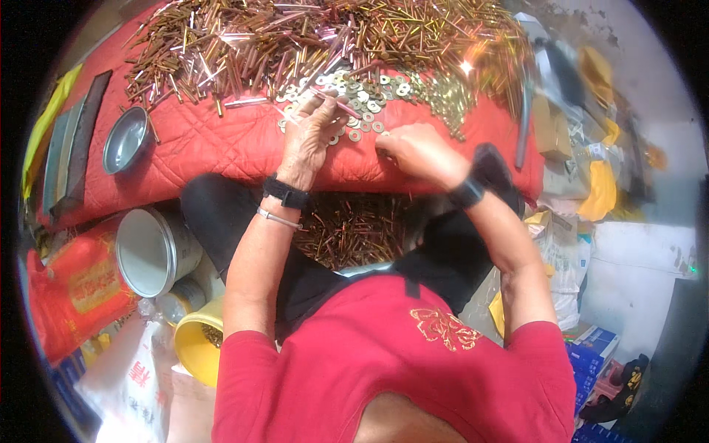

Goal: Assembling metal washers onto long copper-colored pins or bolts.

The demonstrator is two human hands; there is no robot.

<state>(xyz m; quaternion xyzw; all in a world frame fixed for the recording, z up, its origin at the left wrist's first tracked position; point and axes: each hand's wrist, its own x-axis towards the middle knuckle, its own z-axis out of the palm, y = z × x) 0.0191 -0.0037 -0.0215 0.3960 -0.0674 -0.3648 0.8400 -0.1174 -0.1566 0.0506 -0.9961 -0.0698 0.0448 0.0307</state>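
Observation:
My left hand (312,133) pinches a slim, pinkish copper-coloured metal rod (347,110) between thumb and fingers, above the washers. My right hand (421,151) is closed at the near edge of the red quilted cover (221,151); whatever its curled fingers hold is hidden. Flat metal washers (365,125) lie scattered between and beyond the two hands. A heap of small yellowish metal pieces (447,100), too small to name, lies beyond my right hand. Behind everything spreads a large pile of copper-coloured metal rods (310,37).
A shiny metal bowl (125,140) rests at the cover's left. Below it stand a pale round bucket (148,251) and a yellow bucket (199,347) containing small pieces. More rods (354,236) lie between my legs. Boxes (552,125) and bags crowd the right side.

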